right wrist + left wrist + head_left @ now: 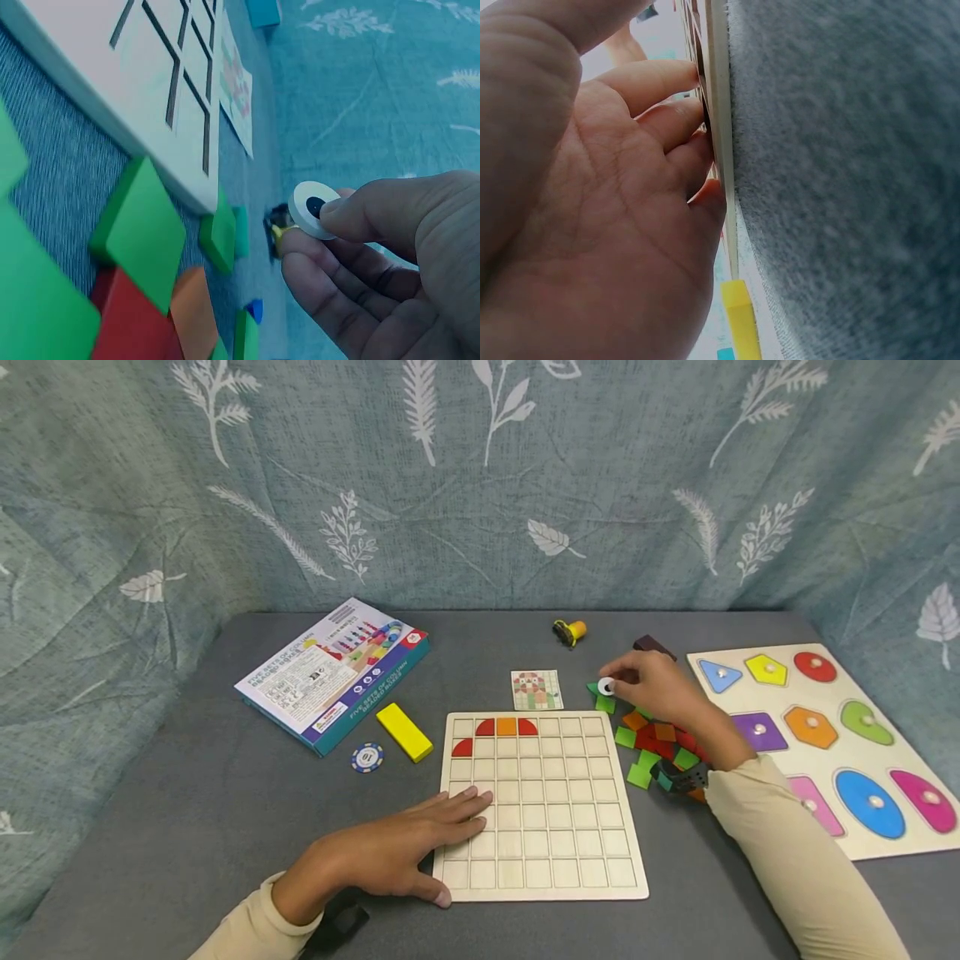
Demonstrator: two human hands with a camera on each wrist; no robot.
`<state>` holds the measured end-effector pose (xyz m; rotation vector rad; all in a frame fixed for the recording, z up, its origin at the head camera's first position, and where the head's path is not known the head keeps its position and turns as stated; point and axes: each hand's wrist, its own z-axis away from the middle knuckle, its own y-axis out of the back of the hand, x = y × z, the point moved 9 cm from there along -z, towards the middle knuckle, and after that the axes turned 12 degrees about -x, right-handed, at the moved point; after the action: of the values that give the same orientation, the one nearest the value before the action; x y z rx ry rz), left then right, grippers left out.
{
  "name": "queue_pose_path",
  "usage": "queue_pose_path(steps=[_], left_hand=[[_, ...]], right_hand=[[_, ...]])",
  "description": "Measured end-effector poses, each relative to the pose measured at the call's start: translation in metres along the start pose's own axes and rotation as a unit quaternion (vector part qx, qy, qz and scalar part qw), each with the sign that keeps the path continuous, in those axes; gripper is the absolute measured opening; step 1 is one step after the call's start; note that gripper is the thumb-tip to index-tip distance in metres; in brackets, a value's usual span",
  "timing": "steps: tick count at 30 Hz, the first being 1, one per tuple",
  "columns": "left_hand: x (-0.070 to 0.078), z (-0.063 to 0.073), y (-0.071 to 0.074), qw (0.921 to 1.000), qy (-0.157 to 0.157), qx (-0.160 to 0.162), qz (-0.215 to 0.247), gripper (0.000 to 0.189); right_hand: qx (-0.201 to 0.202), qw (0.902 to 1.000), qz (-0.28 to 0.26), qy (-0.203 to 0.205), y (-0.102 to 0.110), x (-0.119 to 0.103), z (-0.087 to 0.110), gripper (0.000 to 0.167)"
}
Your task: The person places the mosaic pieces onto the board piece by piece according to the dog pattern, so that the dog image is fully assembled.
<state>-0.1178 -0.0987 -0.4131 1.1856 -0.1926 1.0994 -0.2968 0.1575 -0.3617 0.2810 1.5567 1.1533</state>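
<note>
My right hand [660, 685] pinches a white disc with a black dot, like an eye piece [313, 210], between thumb and fingers, over the far end of the loose pieces. A wooden grid board [525, 806] lies in front of me. Near its far left corner sit red quarter-round pieces [462, 747] and one orange square [507, 727]. My left hand [412, 839] rests with straight, spread fingers on the board's left edge. Right of the board is a pile of green, red and orange pieces [656, 745]. A small pattern card [537, 690] lies just behind the board.
Left of the board are a yellow block [405, 732], a poker chip [367, 757] and a game box [333, 672]. A shape puzzle board [813, 768] lies at the right. Toward the back are a small yellow-and-black object [569, 632] and a dark brown block [654, 647].
</note>
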Motion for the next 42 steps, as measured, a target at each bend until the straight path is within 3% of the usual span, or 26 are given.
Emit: queue_pose_path(steps=[14,22,32,42], left_hand=[[0.002,0.001,-0.002,1.0,-0.001,-0.001,0.0,0.084],[0.002,0.001,-0.001,1.0,-0.001,-0.004,0.002,0.083],[0.002,0.0,0.0,1.0,-0.003,-0.002,-0.005,0.082],[0.002,0.0,0.0,1.0,-0.005,-0.001,-0.001,0.082]], right_hand=[[-0.037,0.9983,-0.008,0.044,-0.025,-0.025,-0.012,0.02],[-0.042,0.9978,-0.023,0.047,-0.031,-0.033,-0.018,0.02],[-0.045,0.9934,-0.026,0.102,-0.041,-0.056,-0.027,0.017],[-0.065,0.9905,-0.022,0.119,-0.055,-0.073,-0.034,0.017]])
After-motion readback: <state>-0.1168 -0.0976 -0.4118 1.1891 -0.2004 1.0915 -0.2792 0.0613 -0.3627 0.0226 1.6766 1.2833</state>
